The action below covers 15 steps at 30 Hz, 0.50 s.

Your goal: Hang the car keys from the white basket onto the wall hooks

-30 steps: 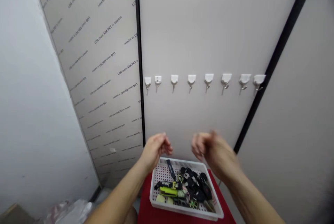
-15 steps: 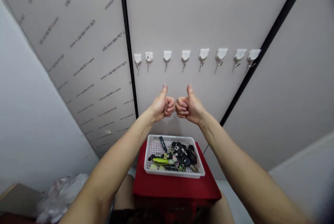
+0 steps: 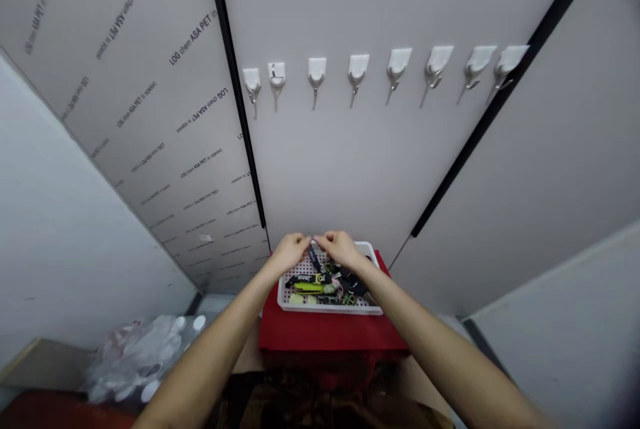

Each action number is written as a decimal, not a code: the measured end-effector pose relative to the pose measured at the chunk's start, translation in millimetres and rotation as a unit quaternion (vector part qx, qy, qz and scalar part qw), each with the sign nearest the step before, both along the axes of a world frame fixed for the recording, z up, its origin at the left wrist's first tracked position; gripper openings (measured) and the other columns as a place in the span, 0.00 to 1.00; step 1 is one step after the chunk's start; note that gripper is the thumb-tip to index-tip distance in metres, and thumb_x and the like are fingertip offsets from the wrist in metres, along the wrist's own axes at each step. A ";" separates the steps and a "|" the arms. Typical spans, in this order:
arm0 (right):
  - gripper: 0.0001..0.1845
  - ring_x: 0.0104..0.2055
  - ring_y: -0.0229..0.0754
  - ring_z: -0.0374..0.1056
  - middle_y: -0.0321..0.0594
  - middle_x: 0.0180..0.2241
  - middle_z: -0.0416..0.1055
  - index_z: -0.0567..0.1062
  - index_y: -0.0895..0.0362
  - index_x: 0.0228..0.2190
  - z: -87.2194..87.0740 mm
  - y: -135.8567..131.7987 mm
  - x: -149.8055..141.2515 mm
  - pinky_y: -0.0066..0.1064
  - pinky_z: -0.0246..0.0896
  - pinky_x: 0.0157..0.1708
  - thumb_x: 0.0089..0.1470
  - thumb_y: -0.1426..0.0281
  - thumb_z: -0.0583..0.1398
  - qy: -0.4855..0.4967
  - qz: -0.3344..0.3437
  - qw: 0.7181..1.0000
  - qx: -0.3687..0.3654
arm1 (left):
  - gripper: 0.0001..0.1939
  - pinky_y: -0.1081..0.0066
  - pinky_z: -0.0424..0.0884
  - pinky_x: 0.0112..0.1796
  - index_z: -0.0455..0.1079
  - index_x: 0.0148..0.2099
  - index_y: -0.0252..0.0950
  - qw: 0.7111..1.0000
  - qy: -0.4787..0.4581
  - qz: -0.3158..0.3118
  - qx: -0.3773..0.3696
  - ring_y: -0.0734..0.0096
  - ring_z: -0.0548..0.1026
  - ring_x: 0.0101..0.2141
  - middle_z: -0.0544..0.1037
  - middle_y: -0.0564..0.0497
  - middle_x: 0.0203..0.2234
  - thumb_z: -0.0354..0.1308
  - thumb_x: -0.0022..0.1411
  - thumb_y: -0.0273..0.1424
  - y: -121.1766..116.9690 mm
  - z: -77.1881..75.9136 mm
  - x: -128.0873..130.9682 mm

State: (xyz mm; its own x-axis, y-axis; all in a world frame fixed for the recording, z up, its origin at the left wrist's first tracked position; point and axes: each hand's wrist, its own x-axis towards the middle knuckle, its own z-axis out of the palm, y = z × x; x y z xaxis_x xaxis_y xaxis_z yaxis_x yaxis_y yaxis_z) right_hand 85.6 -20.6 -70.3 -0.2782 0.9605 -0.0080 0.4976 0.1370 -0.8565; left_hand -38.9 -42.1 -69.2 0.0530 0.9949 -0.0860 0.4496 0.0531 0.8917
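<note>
Atop a red stool (image 3: 330,332), a white basket (image 3: 330,309) holds small items (image 3: 345,285) and a black strap (image 3: 314,259), by whose far end a person's left hand (image 3: 291,250) and right hand (image 3: 341,249), fingers curled, nearly meet, any pinch unclear, in apparent fingertip work calling for a steady grip, below white hooks (image 3: 359,65).

Soft, dim light, faint shadows below hooks (image 3: 359,66), wide-angle distortion, dark blurred right corners
</note>
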 end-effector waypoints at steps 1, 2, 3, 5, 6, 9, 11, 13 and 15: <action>0.16 0.16 0.32 0.54 0.33 0.11 0.57 0.64 0.59 0.13 -10.0 0.5 -1.1 0.24 0.45 0.17 0.35 0.58 0.53 -0.043 -0.007 0.999 0.020 | 0.13 0.76 0.55 0.19 0.59 0.17 0.33 0.999 0.041 0.004 0.012 0.77 0.61 0.15 0.63 0.54 0.11 0.45 0.46 0.37 -3.0 -10.9 -1.3; 0.13 0.18 0.33 0.56 0.34 0.12 0.59 0.66 0.59 0.15 -17.8 1.0 -2.5 0.24 0.46 0.18 0.34 0.61 0.54 -0.075 -0.009 0.997 0.033 | 0.11 0.76 0.55 0.21 0.60 0.19 0.33 0.997 0.078 0.002 0.022 0.76 0.62 0.17 0.65 0.54 0.13 0.45 0.46 0.34 -6.2 -19.9 -2.0; 0.11 0.20 0.35 0.58 0.35 0.14 0.61 0.67 0.59 0.17 -23.2 1.3 -4.0 0.24 0.48 0.20 0.33 0.63 0.56 -0.096 -0.007 0.995 0.037 | 0.09 0.76 0.55 0.22 0.61 0.20 0.33 0.993 0.110 -0.006 0.029 0.75 0.63 0.19 0.66 0.52 0.15 0.46 0.45 0.32 -9.6 -27.0 -2.4; 0.08 0.22 0.36 0.59 0.35 0.15 0.63 0.68 0.59 0.18 -28.0 1.5 -6.7 0.24 0.49 0.21 0.31 0.67 0.57 -0.109 0.014 0.994 0.024 | 0.08 0.75 0.56 0.24 0.63 0.24 0.33 0.987 0.154 -0.025 0.038 0.72 0.65 0.23 0.69 0.50 0.19 0.46 0.45 0.31 -16.4 -35.2 -2.6; 0.06 0.21 0.35 0.59 0.34 0.15 0.63 0.68 0.59 0.17 -28.0 1.2 -7.6 0.24 0.49 0.20 0.31 0.69 0.57 -0.103 0.031 0.994 0.011 | 0.08 0.75 0.57 0.25 0.64 0.26 0.33 0.985 0.162 -0.037 0.045 0.71 0.65 0.24 0.70 0.49 0.21 0.46 0.45 0.31 -19.5 -36.8 -2.6; 0.05 0.14 0.30 0.55 0.31 0.11 0.60 0.66 0.59 0.16 -24.0 -0.5 -7.5 0.22 0.47 0.15 0.35 0.70 0.54 -0.042 0.065 0.996 -0.050 | 0.11 0.74 0.58 0.28 0.64 0.30 0.34 0.979 0.161 -0.101 0.068 0.70 0.66 0.28 0.70 0.49 0.26 0.46 0.45 0.34 -26.9 -36.4 -2.5; 0.06 0.11 0.29 0.52 0.29 0.09 0.57 0.64 0.59 0.17 -21.8 -1.8 -5.7 0.21 0.44 0.12 0.38 0.69 0.52 0.007 0.049 0.996 -0.078 | 0.14 0.73 0.59 0.29 0.65 0.32 0.35 0.971 0.177 -0.142 0.080 0.68 0.66 0.29 0.70 0.49 0.27 0.50 0.42 0.37 -30.0 -35.9 -1.5; 0.07 0.10 0.29 0.51 0.27 0.07 0.54 0.63 0.58 0.17 -21.6 -3.0 -3.4 0.21 0.43 0.11 0.39 0.68 0.52 0.046 0.033 0.994 -0.094 | 0.15 0.71 0.59 0.30 0.65 0.32 0.34 0.962 0.208 -0.150 0.092 0.65 0.66 0.30 0.70 0.48 0.28 0.53 0.38 0.36 -32.0 -37.9 0.6; 0.07 0.10 0.29 0.52 0.28 0.08 0.55 0.63 0.58 0.17 -22.7 -3.9 -0.3 0.21 0.45 0.11 0.39 0.67 0.52 0.085 0.033 0.990 -0.106 | 0.16 0.70 0.59 0.31 0.65 0.32 0.34 0.961 0.218 -0.133 0.104 0.64 0.65 0.31 0.70 0.47 0.29 0.55 0.36 0.33 -32.9 -41.7 3.4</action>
